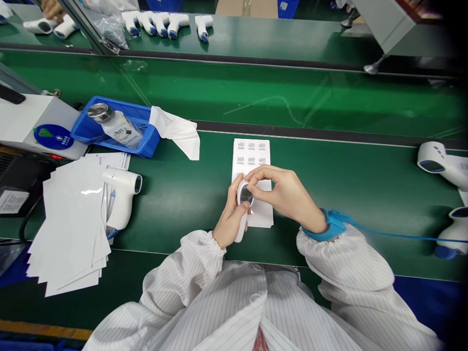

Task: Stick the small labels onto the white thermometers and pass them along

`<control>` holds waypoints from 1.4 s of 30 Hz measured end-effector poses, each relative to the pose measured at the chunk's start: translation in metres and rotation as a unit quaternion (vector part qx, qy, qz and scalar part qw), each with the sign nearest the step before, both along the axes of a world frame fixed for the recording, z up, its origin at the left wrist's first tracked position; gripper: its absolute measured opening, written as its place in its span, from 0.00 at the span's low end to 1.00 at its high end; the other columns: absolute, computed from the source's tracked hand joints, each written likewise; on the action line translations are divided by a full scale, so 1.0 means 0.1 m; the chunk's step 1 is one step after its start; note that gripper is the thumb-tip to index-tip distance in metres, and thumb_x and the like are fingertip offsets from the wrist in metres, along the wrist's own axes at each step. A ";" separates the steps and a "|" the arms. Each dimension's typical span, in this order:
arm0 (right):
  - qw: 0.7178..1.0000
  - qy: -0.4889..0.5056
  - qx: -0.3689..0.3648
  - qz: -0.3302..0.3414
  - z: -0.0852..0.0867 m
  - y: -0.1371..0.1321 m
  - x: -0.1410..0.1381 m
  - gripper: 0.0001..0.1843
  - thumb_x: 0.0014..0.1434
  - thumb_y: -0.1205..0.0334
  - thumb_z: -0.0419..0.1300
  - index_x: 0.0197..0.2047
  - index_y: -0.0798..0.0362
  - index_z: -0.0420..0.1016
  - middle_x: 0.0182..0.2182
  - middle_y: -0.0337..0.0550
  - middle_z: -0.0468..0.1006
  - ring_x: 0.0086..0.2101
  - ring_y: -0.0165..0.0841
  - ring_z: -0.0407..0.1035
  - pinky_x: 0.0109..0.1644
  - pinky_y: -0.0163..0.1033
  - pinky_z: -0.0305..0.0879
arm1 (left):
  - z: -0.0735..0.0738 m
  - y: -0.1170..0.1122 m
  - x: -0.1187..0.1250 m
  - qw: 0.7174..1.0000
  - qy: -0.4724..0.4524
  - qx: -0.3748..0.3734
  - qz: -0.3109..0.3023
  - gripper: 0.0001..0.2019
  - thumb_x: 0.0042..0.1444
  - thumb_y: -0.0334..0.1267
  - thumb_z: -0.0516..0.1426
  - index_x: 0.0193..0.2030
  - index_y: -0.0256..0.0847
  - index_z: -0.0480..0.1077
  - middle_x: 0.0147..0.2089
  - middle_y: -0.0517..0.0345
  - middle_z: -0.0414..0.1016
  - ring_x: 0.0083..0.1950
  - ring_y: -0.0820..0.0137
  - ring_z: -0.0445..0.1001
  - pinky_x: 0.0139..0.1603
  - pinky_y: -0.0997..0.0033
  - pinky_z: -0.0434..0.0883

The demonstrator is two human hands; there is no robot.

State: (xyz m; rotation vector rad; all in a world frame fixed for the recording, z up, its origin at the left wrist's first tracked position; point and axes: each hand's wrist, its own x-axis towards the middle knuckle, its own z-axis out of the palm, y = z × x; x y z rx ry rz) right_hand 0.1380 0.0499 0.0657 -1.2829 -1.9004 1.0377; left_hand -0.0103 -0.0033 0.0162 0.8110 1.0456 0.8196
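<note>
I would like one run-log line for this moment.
Left hand: holds white handheld device | Right hand: at its screen | Label sheet: on green table, under hands

four nearer thermometers (245, 195), one bottle (122, 130), one wristband (331, 225)

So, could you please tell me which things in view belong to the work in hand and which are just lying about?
Seemingly in use:
white handheld device, held by the left hand, with the right hand at its screen
printed sheet beneath

Seemingly lying about, untouched:
blue tray
silver-topped bottle in it
white cloth
loose white sheets
</note>
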 end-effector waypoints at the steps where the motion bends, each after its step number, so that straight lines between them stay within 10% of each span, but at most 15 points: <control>1: 1.000 -0.001 0.001 -0.001 0.00 0.00 0.00 0.07 0.54 0.71 0.59 0.28 0.50 0.72 0.36 0.38 0.81 0.39 0.34 0.75 0.45 0.40 0.68 | 0.00 0.00 0.00 1.000 -0.001 0.002 -0.001 0.34 0.63 0.43 0.50 0.72 0.56 0.37 0.37 0.56 0.65 0.26 0.73 0.63 0.22 0.72 0.67; 33: 1.000 0.003 -0.020 -0.016 0.00 -0.01 -0.02 0.06 0.55 0.68 0.60 0.27 0.50 0.72 0.38 0.38 0.81 0.41 0.36 0.75 0.48 0.42 0.68 | 0.00 0.01 -0.04 0.998 -0.043 0.035 -0.023 0.40 0.55 0.39 0.55 0.71 0.56 0.38 0.61 0.49 0.60 0.33 0.71 0.67 0.23 0.73 0.68; 42: 1.000 0.011 -0.019 -0.005 -0.01 0.00 -0.03 0.06 0.54 0.69 0.59 0.28 0.50 0.73 0.39 0.39 0.81 0.41 0.36 0.75 0.49 0.43 0.68 | -0.01 0.02 -0.02 1.000 -0.029 -0.009 0.005 0.33 0.62 0.43 0.50 0.71 0.57 0.38 0.37 0.56 0.65 0.26 0.72 0.64 0.21 0.73 0.66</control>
